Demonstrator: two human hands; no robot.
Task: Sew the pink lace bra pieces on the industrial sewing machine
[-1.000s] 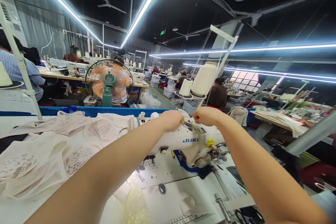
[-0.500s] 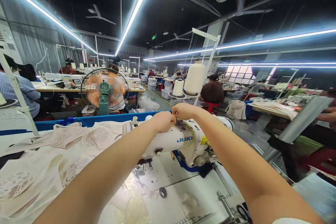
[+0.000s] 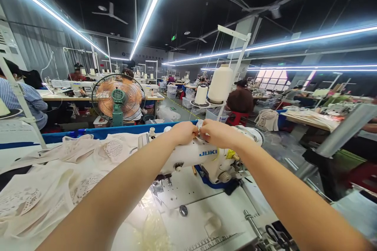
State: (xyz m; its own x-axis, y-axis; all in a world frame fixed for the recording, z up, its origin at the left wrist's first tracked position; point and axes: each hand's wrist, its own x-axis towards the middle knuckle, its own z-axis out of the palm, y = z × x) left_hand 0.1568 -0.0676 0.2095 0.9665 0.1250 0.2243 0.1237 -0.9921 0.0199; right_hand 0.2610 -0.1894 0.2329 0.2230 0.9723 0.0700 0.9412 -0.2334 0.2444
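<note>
Both my hands are over the top of a white sewing machine [image 3: 188, 157], close together with their fingers curled. My left hand [image 3: 184, 132] pinches at its top cover, fingertips pointing right. Against it, my right hand [image 3: 216, 133] is closed too, pinching at the same spot. Whatever sits between the fingertips is too small and hidden to name; a little metal shows there. Just behind the hands stand a small thread cone [image 3: 201, 95] and a large thread cone [image 3: 220, 83] on a stand. Pale garments [image 3: 67, 172] with cut-out patterns lie left of the machine.
A small pale scrap [image 3: 212, 223] and a dark round knob [image 3: 183, 210] are on the machine bed. Black-handled scissors [image 3: 277, 235] lie at lower right. A large fan [image 3: 118, 98] stands beyond the blue edge [image 3: 103, 132]. Several people sit at other machines.
My right hand has lowered slightly and turned, its fingertips now beside my left hand's on the machine top. The view has shifted a little.
</note>
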